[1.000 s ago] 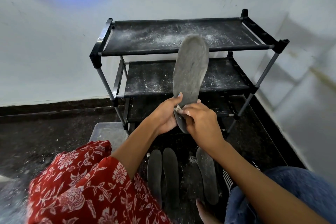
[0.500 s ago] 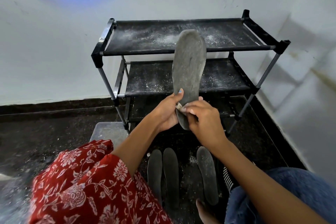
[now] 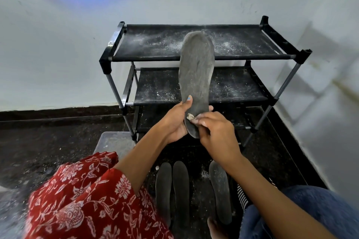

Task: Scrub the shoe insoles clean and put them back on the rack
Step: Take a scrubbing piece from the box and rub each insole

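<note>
A dusty grey insole (image 3: 196, 75) stands upright in front of the black shoe rack (image 3: 202, 57). My left hand (image 3: 177, 120) grips its lower left edge, thumb on the face. My right hand (image 3: 215, 132) presses a small pale scrubbing pad (image 3: 190, 117) against the insole's heel end; most of the pad is hidden under the fingers. Three more dark insoles lie flat on the floor below: two side by side (image 3: 172, 186) and one to the right (image 3: 220, 190).
The rack's fabric shelves are speckled with white powder. A translucent plastic box (image 3: 114, 144) sits on the dark floor left of the rack. White walls close in behind and to the right. My knees in red floral and blue fabric fill the foreground.
The insole has been lifted slightly and stays upright. My right hand with the pad has shifted a little on the heel end.
</note>
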